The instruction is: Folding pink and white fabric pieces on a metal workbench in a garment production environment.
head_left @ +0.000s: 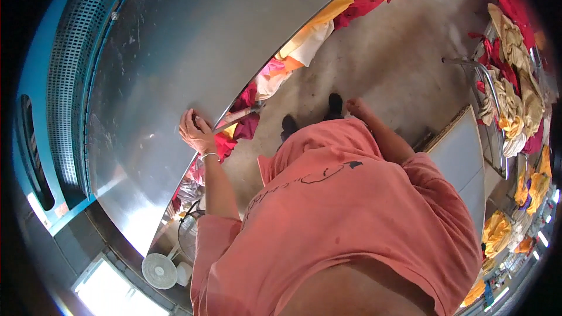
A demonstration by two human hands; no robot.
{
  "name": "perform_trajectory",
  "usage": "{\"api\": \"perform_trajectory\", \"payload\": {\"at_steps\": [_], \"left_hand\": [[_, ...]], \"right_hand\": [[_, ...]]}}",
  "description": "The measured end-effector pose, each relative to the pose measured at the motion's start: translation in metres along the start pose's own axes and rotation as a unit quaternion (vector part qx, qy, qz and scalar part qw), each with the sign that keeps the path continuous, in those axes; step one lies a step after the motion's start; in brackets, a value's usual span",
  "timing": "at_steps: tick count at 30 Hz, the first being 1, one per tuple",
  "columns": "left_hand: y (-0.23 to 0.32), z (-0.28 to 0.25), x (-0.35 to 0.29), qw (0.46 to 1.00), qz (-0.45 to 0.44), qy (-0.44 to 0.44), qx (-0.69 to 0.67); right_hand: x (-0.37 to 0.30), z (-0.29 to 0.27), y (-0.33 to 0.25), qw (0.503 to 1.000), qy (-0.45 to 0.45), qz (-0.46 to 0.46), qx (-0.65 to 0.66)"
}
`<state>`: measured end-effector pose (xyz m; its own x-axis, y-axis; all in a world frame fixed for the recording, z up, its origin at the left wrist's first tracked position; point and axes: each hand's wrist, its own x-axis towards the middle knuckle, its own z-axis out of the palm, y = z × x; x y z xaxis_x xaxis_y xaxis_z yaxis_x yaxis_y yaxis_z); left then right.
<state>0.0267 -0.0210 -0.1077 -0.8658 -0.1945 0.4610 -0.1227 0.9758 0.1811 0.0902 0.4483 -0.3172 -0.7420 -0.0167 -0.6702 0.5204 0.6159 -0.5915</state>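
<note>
My left hand (198,133) rests at the edge of a broad, shiny metal table (175,52), its fingers apart and somewhat bent on the surface. I see nothing held in it. A bracelet circles that wrist. My right hand (356,107) is low in front of me, near the hem of my salmon-coloured shirt (328,210). Its fingers are curled closed; a small pale patch shows beside them, and what they hold, if anything, is hidden.
Red, yellow and white cloths (304,47) hang below the table's edge. A blue machine frame with a perforated panel (67,88) borders the far left. More cloths (509,76) drape over metal rails at right, beside a grey board (462,152). A white fan (159,271) stands lower left.
</note>
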Motion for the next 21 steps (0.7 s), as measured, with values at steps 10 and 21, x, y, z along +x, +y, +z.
{"api": "perform_trajectory", "payload": {"at_steps": [10,21], "left_hand": [[0.033,0.018,0.002,0.986,-0.135,0.072,0.065],[0.041,0.012,0.001,0.988,-0.131,0.068,0.05]], "right_hand": [[0.004,-0.081,0.006,0.997,0.017,-0.041,-0.069],[0.0,-0.073,0.019,0.999,-0.016,-0.005,-0.043]]}}
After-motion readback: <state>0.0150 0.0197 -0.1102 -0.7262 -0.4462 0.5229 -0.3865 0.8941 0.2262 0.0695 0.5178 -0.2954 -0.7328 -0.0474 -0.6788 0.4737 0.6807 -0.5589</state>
